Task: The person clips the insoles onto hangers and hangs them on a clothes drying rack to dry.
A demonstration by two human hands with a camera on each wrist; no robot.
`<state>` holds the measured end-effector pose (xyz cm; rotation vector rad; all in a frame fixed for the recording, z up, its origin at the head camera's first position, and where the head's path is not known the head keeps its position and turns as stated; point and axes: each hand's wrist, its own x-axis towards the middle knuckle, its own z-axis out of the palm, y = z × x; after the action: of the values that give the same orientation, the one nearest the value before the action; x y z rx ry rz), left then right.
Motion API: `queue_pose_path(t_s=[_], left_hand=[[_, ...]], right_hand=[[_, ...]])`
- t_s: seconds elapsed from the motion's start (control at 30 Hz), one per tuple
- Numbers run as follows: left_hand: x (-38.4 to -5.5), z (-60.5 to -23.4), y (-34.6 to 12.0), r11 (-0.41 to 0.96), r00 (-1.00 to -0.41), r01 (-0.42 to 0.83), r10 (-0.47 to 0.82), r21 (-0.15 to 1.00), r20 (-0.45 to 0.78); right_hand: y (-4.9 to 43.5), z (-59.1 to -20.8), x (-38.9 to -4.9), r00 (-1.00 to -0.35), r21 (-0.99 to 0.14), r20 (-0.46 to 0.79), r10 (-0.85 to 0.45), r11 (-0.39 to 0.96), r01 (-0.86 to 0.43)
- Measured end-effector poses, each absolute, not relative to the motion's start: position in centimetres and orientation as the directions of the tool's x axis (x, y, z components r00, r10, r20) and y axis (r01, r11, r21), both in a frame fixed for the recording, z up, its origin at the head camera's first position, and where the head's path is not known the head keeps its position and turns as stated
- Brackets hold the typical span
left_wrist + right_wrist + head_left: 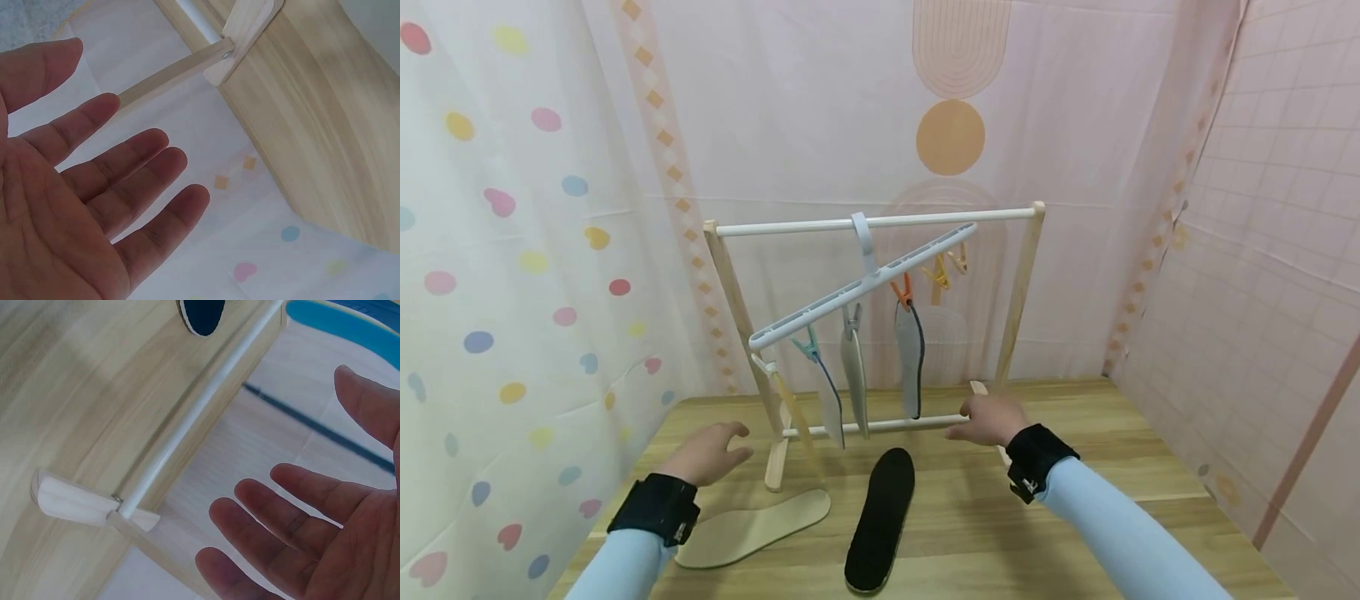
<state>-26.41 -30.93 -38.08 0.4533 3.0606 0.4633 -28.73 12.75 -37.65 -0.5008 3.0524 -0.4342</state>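
Observation:
A pale blue clip hanger point(865, 283) hangs by its hook from the rack's top bar point(790, 227), slanting down to the left. Several insoles dangle edge-on from its pegs, among them a grey one point(853, 375) and a dark-edged one point(910, 358) under an orange peg point(902, 290). Two yellow pegs point(937, 273) near the upper end hold nothing. My left hand point(707, 454) hovers with relaxed fingers above a beige insole point(752, 527) on the table. My right hand point(992, 419), also holding nothing, is by the rack's right foot. A black insole point(882, 521) lies between the hands.
The rack has wooden side posts point(1021, 292) and a white lower bar point(880, 426). It stands on a wood-grain table point(1075, 517). A dotted curtain point(535, 275) hangs on the left, with pink patterned cloth point(1075, 108) behind and at right.

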Motion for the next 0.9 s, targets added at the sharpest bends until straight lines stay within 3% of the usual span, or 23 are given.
queue_pose_path(t_s=[0.27, 0.9], left_hand=[[-25.5, -39.2, -30.6, 0.905, -0.959, 0.274, 0.283, 0.326, 0.02], [-23.6, -41.0, -27.4, 0.908, -0.967, 0.237, 0.255, 0.345, -0.005]], right_hand=[[12.6, -38.9, -27.9, -0.957, -0.331, 0.01, -0.291, 0.902, -0.278], [12.5, -41.1, -24.8, -0.963, -0.294, 0.03, -0.268, 0.919, -0.264]])
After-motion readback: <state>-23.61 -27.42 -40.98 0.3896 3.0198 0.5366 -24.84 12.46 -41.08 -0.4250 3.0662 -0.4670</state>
